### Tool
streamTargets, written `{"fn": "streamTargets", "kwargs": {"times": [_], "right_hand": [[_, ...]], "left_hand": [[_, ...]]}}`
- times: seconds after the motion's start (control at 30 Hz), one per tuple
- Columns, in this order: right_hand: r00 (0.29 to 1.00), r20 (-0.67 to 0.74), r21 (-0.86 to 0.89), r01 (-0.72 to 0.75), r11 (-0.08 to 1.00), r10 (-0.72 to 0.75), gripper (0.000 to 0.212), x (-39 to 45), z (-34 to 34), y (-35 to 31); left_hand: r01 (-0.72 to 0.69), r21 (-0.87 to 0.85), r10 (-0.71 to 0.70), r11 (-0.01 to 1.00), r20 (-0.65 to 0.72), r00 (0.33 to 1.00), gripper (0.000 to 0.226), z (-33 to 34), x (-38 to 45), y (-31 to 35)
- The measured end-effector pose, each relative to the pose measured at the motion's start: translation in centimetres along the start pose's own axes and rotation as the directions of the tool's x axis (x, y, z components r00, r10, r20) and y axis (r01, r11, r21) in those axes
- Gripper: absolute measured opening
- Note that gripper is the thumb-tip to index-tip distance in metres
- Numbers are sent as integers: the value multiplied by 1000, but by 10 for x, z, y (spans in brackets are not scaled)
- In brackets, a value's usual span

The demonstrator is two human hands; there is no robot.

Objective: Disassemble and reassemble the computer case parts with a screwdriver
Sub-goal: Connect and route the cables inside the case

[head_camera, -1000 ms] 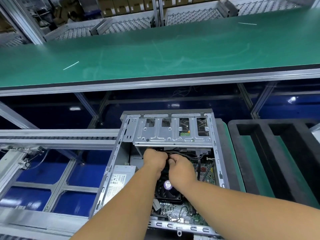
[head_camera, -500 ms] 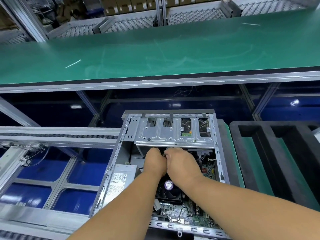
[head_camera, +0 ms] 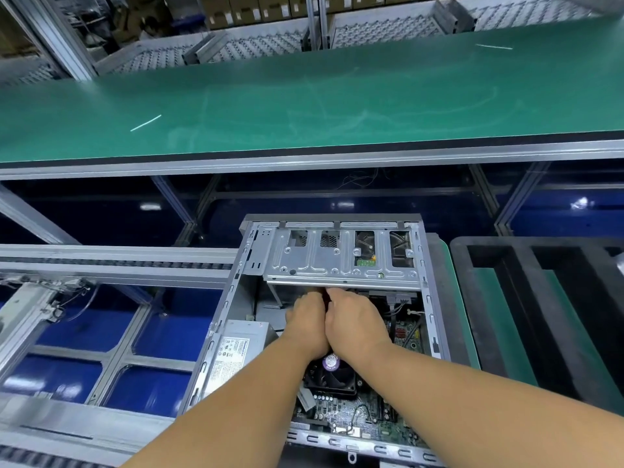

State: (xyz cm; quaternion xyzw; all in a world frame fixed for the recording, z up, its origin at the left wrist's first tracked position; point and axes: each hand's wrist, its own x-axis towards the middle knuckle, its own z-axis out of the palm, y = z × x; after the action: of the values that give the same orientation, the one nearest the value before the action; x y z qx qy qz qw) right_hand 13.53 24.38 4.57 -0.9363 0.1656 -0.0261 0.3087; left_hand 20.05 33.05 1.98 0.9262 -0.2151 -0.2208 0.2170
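Open computer case (head_camera: 233, 319) lying on its side at the near middle of the work line, its open face up, its far end just below the front rail of the green belt (head_camera: 304, 96). Silver drive bracket (head_camera: 341, 261) spanning the far end of the case, slotted, with a small green board showing through one opening. Grey power supply (head_camera: 236, 349) with a white label along the left wall of the case. Black fan (head_camera: 332, 378) with a purple round sticker near the middle of the circuit board (head_camera: 351, 417), which fills the near right part of the case floor.

Left hand (head_camera: 305, 322) and right hand (head_camera: 354, 320) reaching in side by side, touching each other, knuckles up, placed just under the near edge of the drive bracket and above the fan. Fingers of both hands curled downward and tucked out of sight beneath the bracket; cannot tell whether clamped on something or merely bunched, and nothing held can be made out. Both forearms bare, entering from the near edge. Thin cables (head_camera: 396, 307) visible just right of the right hand, below the bracket.

Black foam tray (head_camera: 506, 298) with long slots standing just right of the case, over a green mat (head_camera: 459, 315). Roller track (head_camera: 101, 261) running off the left side of the case. No screwdriver in view.
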Motion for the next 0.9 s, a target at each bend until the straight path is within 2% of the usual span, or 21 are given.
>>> {"fn": "streamTargets", "kwargs": {"times": [0.03, 0.1, 0.27, 0.37, 0.5, 0.73, 0.9], "right_hand": [[1000, 13, 1, -6, 1000, 6, 20, 1, -1, 0], [999, 33, 16, -11, 1000, 10, 23, 4, -2, 1], [997, 53, 58, -54, 997, 51, 26, 6, -2, -1], [997, 61, 57, -60, 997, 57, 20, 7, -1, -2], [997, 59, 102, -62, 993, 56, 21, 7, -1, -3], [996, 50, 154, -78, 985, 71, 26, 7, 0, 0], [997, 57, 168, -69, 983, 60, 32, 10, 1, 1]], "left_hand": [[58, 27, -58, 998, -5, 998, 12, -1, 0, 1], [89, 102, -89, 991, -4, 996, 22, -2, -2, 1], [156, -47, -157, 987, -32, 987, 21, -4, -10, 3], [88, -83, -93, 993, -68, 993, 23, -5, -15, 2], [92, -35, -93, 995, -33, 995, 29, -8, -18, 3], [138, -87, -135, 987, 45, 990, 17, -4, -18, -3], [149, -220, -155, 964, -13, 988, 12, 1, -18, -6]]}}
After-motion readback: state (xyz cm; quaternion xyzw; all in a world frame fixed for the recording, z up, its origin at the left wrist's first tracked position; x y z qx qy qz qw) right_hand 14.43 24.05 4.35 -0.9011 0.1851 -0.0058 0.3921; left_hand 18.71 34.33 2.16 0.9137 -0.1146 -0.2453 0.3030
